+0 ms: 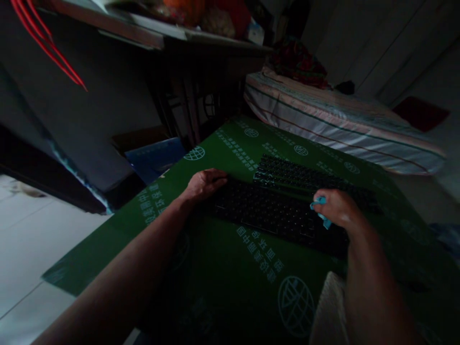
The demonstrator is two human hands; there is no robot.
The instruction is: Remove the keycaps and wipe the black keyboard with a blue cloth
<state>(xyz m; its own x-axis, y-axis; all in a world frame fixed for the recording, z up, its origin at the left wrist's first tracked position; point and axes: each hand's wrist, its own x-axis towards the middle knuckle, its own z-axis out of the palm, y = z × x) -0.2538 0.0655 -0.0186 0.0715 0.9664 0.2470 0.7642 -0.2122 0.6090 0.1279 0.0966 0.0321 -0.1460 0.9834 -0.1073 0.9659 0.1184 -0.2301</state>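
A black keyboard base lies flat and slightly slanted on the green board; its key area shows rows of small dots, as if bare of keycaps. My left hand grips its far left corner, fingers curled over the edge. Over the right end is my right hand, closed around a small crumpled light-blue cloth that sticks out between the fingers. Just behind the base, rows of black keycaps are laid out in keyboard order, the right part dim in shadow.
The green board carries white printed characters and globe marks. Beyond it stands a bed with a striped sheet. A cluttered desk is at the back left, a blue box below it. A pale textured cloth shows near my right forearm.
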